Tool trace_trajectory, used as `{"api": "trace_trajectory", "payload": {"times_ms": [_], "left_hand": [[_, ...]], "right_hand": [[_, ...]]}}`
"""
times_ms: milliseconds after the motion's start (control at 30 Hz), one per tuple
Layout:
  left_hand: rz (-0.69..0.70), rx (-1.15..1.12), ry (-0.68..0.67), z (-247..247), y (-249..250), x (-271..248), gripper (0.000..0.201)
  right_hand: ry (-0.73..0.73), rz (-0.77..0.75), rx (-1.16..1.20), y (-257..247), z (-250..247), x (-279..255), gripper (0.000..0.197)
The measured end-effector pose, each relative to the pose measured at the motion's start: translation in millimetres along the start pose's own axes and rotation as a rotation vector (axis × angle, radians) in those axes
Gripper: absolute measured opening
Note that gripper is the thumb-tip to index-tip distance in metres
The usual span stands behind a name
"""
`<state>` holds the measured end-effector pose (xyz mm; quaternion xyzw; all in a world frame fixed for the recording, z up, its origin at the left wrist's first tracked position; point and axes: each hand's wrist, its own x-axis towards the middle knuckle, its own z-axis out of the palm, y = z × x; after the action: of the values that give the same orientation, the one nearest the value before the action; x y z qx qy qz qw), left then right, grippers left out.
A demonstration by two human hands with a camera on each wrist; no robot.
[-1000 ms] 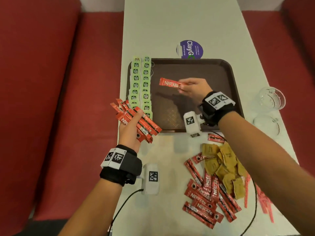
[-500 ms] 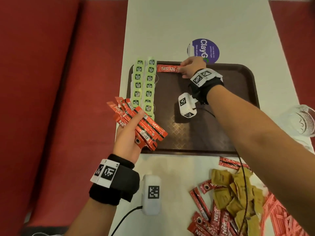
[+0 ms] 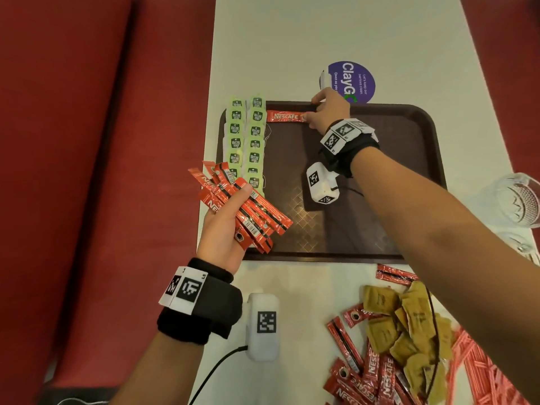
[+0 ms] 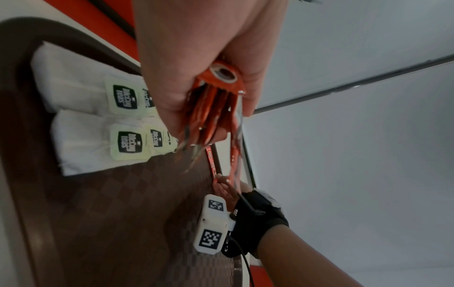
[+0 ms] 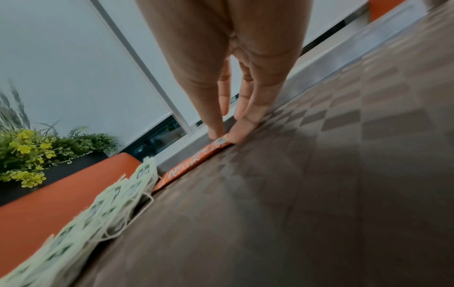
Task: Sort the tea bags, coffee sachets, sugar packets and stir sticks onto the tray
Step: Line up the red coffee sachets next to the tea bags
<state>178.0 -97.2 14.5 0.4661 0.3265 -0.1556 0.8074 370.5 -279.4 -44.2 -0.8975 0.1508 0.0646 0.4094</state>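
The left hand (image 3: 225,229) kept a clenched grip on a fanned bundle of red coffee sachets (image 3: 248,211), the thumb lying across the top of them; the left wrist view showed the fingers curled round the bundle (image 4: 216,108) from below. This hand hovered over the near left corner of the brown tray (image 3: 409,182). The right hand (image 3: 328,111) reached to the far edge of the tray, where its fingertips (image 5: 242,126) touched the right end of a single coffee sachet (image 3: 285,116). That sachet lay flat on the tray floor along the far rim, label up, its left end just beside the tea bags. Whether the right grip pinched the sachet or only pressed on it with straight fingers I could not tell, though in the right wrist view the fingers ran nearly straight down to it.

Two columns of green-tagged tea bags (image 3: 245,135) ran along the left side of the tray, overlapping one another.

On the white bench (image 3: 292,39), near and right of the tray, lay a loose heap: more red coffee sachets (image 3: 365,372), brown sugar packets (image 3: 400,325) and red stir sticks (image 3: 479,372) at the far right of the heap. A purple round sticker (image 3: 355,80) sat just beyond the tray's far edge, and clear glassware (image 3: 520,200) stood at the right edge of the bench.
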Motion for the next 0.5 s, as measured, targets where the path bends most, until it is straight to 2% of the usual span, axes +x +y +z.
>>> {"api": "trace_trajectory", "payload": {"times_ms": [67, 233, 367, 500], "left_hand": [[-0.013, 0.000, 0.000, 2.6, -1.5, -0.2, 0.023], [-0.034, 0.008, 0.007, 5.7, -4.5, 0.7, 0.039], [-0.041, 0.017, 0.010, 5.8, -5.3, 2.4, 0.040], [-0.034, 0.006, 0.014, 4.6, -4.4, 3.5, 0.037]], "right_hand": [[0.003, -0.004, 0.000, 1.6, -3.5, -1.8, 0.031], [0.000, -0.035, -0.021, 8.9, -7.0, -5.6, 0.038], [-0.026, -0.050, -0.073, 9.3, -3.0, -4.8, 0.036], [-0.063, -0.102, -0.256, 2.0, -1.2, -3.0, 0.030]]}}
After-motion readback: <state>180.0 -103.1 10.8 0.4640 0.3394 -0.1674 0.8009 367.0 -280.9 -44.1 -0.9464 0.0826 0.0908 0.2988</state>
